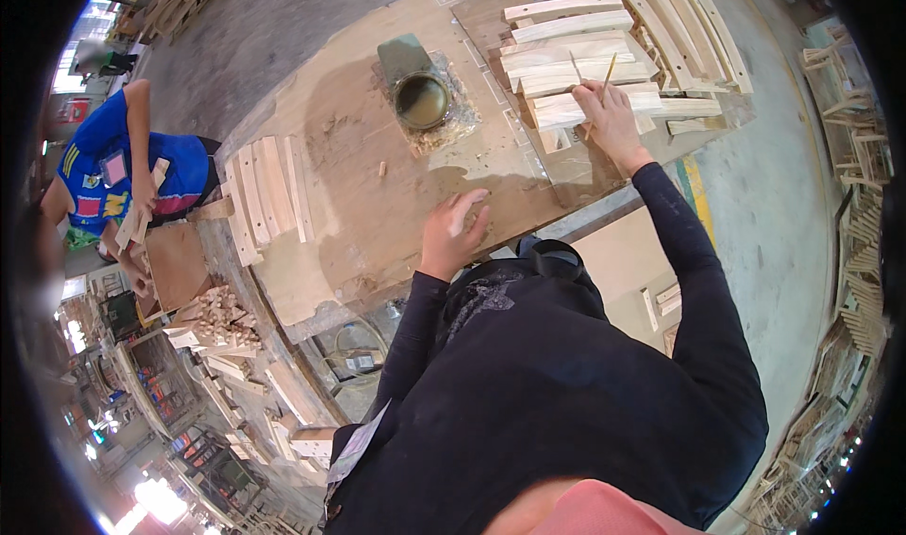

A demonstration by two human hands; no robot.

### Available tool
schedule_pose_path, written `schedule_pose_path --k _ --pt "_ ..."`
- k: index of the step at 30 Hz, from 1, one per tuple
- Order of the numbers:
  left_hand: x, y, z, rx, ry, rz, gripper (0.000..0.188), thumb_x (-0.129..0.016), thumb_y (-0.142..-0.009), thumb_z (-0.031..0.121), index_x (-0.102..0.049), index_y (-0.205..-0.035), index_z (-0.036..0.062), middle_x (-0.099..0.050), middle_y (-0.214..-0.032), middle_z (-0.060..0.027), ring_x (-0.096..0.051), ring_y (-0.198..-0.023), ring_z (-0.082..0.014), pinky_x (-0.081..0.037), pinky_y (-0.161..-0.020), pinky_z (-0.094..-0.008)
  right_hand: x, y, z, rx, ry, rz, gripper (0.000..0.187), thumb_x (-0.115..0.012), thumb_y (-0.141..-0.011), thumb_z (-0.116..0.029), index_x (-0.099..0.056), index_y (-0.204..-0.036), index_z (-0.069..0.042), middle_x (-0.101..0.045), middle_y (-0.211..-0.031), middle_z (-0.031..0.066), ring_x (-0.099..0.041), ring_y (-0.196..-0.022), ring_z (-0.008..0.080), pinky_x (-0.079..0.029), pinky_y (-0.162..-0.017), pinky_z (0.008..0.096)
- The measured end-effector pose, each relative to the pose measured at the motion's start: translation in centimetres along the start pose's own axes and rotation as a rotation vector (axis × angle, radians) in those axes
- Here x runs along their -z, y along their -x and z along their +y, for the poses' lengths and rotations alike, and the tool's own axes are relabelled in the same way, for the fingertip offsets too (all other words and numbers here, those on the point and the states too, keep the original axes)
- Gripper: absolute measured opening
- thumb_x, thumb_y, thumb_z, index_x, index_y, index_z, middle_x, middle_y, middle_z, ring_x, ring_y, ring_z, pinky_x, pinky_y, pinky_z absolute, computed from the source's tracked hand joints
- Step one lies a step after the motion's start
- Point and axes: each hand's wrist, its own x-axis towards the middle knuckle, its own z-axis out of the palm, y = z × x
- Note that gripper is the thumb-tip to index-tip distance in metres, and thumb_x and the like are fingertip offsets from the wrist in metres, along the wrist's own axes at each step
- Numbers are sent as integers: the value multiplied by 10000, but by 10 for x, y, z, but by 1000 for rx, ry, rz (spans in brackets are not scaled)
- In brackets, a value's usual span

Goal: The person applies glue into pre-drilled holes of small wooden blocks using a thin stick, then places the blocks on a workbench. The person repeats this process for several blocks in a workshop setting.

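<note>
My right hand (615, 127) is closed round a thin wooden stick (611, 69), which pokes up above the fingers. Those fingers lie over a pale wooden slat (557, 111) at the front of a group of slats; whether they grip it as well I cannot tell. My left hand (455, 233) hovers by the table's near edge with its fingers apart and nothing in them. Between the hands and the far side stands a round pot (421, 101) of brownish liquid, on a patch crusted with drips, beside a dark green flat piece (403, 56).
Curved slats with holes (658, 35) lie at the back right of the brown tabletop (377, 205). More slats (269, 191) rest on its left side. Beyond that, a person in a blue shirt (123, 162) handles wood pieces near a heap of small pegs (225, 316).
</note>
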Motion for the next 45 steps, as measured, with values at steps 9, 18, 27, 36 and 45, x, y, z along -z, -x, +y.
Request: schedule_pose_path --k 9,18,27,36,45 --pt "12 43 -11 160 65 29 255 -707 -889 148 -694 -1127 59 -724 -973 -122 -696 -902 -318 -537 -784 -393 11 -11 10 93 -28 -125 593 -854 -639 -79 -577 -1162 -114 -592 -1188 93 -547 -1171 317 -429 -1004 434" --pt "-9 0 30 235 536 -15 774 -860 -808 225 -473 -1439 -3 -590 -1366 -121 -620 -1170 -199 -495 -1001 -371 63 -9 -103 -58 -405 -9 486 -814 -791 -158 -560 -1180 -12 -608 -1146 184 -610 -1068 406 -512 -896 457" --pt "-2 -20 62 110 726 479 699 -864 -710 96 -448 -1265 8 -621 -1196 -119 -666 -1035 -189 -554 -862 -315 67 10 -213 -59 -574 -76 567 -753 -827 -127 -507 -1326 -16 -595 -1236 198 -583 -1134 424 -496 -919 468" --pt "49 9 30 45 500 708 543 -756 -742 9 -472 -1203 48 -600 -993 -43 -607 -878 -118 -517 -776 -279 115 -41 -186 -180 -1084 -29 464 -441 -1089 -372 -525 -1403 -40 -654 -971 81 -632 -959 190 -489 -897 338" --pt "41 31 -28 153 472 649 466 -744 -720 -33 -544 -1136 33 -649 -994 -57 -633 -898 -128 -525 -796 -274 86 -98 -176 -259 -1116 -151 201 -614 -1019 -152 -692 -1111 10 -728 -911 48 -655 -809 89 -517 -735 238"
